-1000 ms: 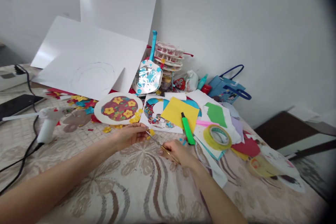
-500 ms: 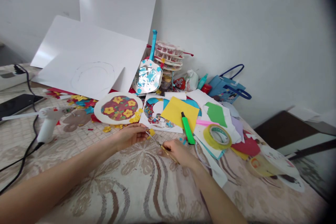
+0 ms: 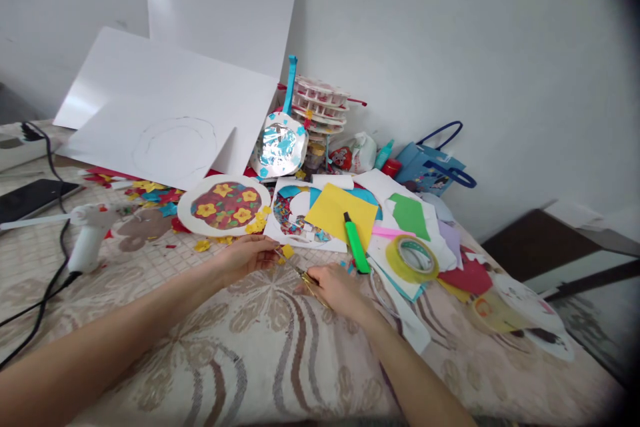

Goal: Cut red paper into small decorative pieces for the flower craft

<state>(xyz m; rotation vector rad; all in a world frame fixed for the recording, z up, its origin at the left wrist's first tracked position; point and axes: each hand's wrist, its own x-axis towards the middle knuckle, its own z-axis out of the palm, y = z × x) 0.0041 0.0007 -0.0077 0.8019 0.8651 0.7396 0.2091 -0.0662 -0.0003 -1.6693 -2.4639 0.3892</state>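
Note:
Gold-handled scissors (image 3: 311, 283) are in my right hand (image 3: 336, 285), whose fingers curl round the handles. Their thin blades point up and left toward my left hand (image 3: 250, 257). A small yellow paper piece (image 3: 287, 251) shows at the pinched fingertips of that hand, right beside the blade tips. Both hands stay low over the patterned tablecloth (image 3: 260, 347). Just beyond them lie a white sheet with a cut-out (image 3: 340, 246), a yellow paper square (image 3: 330, 207) and a green marker (image 3: 356, 243). An oval panel with yellow paper flowers (image 3: 183, 207) sits beyond my left hand.
On the left are a white glue gun (image 3: 86, 243), its black cord (image 3: 43, 303) and a dark phone (image 3: 35, 199). White boards (image 3: 175, 90) lean at the back. To the right are tape (image 3: 400, 260), green paper (image 3: 410, 215) and a blue bag (image 3: 430, 167).
The scissors have shifted slightly left and their handles look wider apart. More of the yellow paper piece shows at my left fingertips. The whole view has shifted a little.

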